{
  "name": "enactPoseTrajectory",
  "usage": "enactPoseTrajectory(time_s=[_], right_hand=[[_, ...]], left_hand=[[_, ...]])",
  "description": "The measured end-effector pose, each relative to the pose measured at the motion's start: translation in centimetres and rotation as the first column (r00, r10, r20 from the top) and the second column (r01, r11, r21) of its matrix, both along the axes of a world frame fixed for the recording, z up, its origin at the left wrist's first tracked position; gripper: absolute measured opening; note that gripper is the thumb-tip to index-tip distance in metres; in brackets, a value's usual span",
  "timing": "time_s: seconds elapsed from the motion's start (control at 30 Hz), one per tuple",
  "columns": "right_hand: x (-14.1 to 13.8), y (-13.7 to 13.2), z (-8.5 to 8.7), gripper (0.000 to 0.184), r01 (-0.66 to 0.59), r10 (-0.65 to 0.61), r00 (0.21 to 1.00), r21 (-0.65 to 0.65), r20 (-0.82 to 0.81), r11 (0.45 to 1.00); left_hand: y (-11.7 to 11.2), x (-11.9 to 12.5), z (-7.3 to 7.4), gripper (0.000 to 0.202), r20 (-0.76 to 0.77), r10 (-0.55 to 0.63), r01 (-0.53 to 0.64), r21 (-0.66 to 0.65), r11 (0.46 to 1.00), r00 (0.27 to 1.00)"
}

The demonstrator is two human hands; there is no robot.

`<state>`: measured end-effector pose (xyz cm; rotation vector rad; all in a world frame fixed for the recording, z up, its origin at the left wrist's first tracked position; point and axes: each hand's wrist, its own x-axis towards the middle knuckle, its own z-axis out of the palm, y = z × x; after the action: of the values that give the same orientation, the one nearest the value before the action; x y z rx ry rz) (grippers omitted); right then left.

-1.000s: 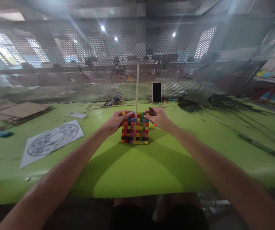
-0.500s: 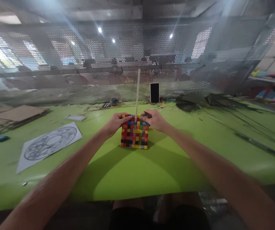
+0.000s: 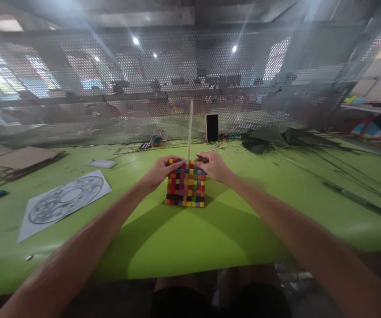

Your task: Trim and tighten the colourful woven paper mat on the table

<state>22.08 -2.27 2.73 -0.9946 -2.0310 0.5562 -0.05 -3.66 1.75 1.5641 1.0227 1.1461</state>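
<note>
Frame centre: left hand point(image 3: 159, 173) and right hand point(image 3: 214, 167), fingers closed, pinch the weave point(image 3: 178, 187) along its top, presumably steadying it; a strip point(image 3: 190, 130) rises between them.

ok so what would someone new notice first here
Probably the bright checkered panel mid-view, gripped near its top corners by the left hand and the right hand at the green table. A pale stick rises above its top edge. Off to the left lies white paper with a ring-shaped drawing.
</note>
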Motion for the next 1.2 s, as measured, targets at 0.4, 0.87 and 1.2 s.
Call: enactPoseTrajectory(time_s=[0.4, 0.87, 1.2], right_hand=[[0.9, 0.2, -0.4, 0.026, 0.053, -0.105, 0.958, 0.195, 0.266, 0.979], [1.7, 0.8, -0.4, 0.042, 0.292, -0.389, 0.843, 0.29, 0.372, 0.911], [0.3, -1.4, 0.5, 0.031, 0.071, -0.248, 0.917, 0.485, 0.312, 0.872]], left_hand=[[1.0, -0.7, -0.7, 0.04, 0.041, 0.065, -0.065, 0.021, 0.998, 0.997], [1.4, -0.8, -0.3, 0.045, 0.069, 0.129, -0.133, 0.069, 0.989, 0.989], [-0.2, -0.5, 1.4, 0.036, 0.293, 0.005, -0.03, 0.084, 0.996, 0.956]])
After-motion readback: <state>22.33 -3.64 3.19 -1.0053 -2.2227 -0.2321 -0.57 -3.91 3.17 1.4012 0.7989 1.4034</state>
